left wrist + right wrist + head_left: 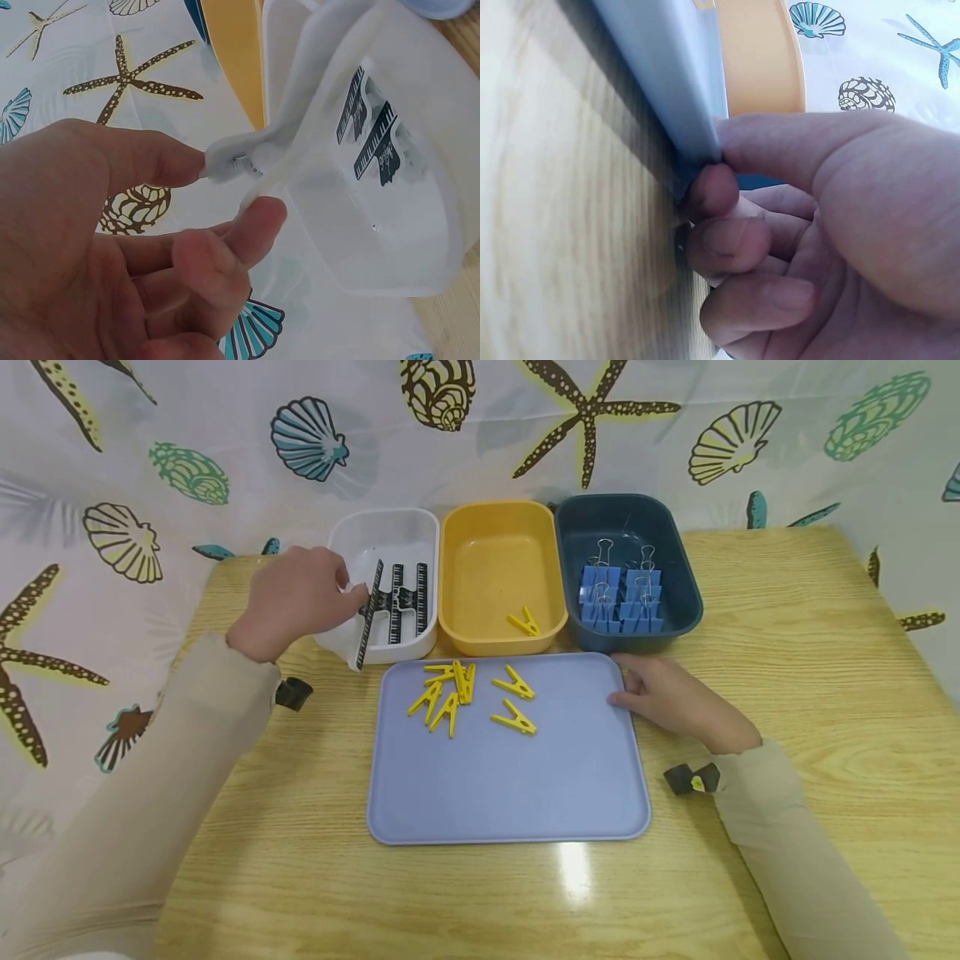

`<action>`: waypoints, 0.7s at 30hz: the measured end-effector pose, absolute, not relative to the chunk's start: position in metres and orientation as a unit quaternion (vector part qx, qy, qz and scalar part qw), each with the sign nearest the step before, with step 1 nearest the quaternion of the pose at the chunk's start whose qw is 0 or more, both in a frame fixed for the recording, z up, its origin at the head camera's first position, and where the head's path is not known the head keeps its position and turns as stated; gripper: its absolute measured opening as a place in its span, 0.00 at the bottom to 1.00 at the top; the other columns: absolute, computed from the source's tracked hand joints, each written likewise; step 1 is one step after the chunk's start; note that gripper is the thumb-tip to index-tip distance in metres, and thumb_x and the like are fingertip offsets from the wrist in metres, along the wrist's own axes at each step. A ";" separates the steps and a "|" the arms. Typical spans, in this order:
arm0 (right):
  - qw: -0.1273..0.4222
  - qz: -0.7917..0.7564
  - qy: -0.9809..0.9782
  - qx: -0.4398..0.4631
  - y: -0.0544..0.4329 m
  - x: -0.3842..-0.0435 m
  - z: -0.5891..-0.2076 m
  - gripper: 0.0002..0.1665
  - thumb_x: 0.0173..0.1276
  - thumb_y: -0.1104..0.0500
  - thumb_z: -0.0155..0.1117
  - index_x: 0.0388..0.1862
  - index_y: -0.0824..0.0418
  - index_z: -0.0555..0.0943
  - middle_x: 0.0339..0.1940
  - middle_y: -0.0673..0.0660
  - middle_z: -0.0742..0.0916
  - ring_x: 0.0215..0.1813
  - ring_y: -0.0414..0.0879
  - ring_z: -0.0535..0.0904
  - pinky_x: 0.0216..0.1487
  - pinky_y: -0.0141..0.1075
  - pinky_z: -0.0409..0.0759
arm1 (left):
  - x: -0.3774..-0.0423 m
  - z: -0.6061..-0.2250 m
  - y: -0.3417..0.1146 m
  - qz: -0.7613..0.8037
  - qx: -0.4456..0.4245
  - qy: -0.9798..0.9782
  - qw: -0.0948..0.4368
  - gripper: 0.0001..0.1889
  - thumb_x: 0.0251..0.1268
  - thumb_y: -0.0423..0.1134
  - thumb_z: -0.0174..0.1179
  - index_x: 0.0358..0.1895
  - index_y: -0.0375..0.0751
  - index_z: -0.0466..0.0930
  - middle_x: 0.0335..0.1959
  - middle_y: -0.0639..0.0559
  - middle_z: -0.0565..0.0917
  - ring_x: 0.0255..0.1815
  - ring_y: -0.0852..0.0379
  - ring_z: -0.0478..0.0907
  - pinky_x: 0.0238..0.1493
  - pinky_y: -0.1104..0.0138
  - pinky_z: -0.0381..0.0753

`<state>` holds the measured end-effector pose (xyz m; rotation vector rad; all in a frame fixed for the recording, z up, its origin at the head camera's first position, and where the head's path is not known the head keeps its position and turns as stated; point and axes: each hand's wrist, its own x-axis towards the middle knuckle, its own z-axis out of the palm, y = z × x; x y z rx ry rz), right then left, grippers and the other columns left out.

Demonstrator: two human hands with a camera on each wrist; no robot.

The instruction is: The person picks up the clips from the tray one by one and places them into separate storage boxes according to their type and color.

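The black-marked white clip point(368, 614) is over the white bin point(386, 518), at 11 o'clock from the blue tray point(517, 797). The left hand point(300, 593) pinches the clip between thumb and forefinger, back upward, remaining fingers loosely bent. The right hand point(667, 693) pinches the tray's 2 o'clock corner, lower fingers curled. Yellow clothespins point(443, 713) lie toward the tray's 11 o'clock.

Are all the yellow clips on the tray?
No, one yellow clip lies in the yellow bin, not on the tray.
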<state>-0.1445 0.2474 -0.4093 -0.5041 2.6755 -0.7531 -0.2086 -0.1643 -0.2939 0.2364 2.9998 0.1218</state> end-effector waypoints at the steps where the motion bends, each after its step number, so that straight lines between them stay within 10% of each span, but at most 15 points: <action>1: 0.158 -0.262 0.936 -0.176 0.247 -0.145 -0.409 0.21 0.66 0.59 0.64 0.56 0.65 0.74 0.20 0.51 0.74 0.24 0.43 0.69 0.26 0.33 0.66 | -0.209 -0.294 -0.165 0.041 0.077 0.994 0.063 0.22 0.64 0.51 0.51 0.41 0.33 0.82 0.32 0.39 0.85 0.24 0.48 0.76 0.16 0.61 0.72; 21: 0.155 -0.264 0.935 -0.179 0.247 -0.145 -0.411 0.20 0.66 0.60 0.64 0.55 0.65 0.74 0.20 0.51 0.73 0.24 0.43 0.69 0.26 0.33 0.65 | -0.222 -0.300 -0.169 0.062 0.045 0.995 0.067 0.23 0.65 0.52 0.51 0.41 0.34 0.82 0.35 0.38 0.84 0.27 0.46 0.77 0.17 0.60 0.73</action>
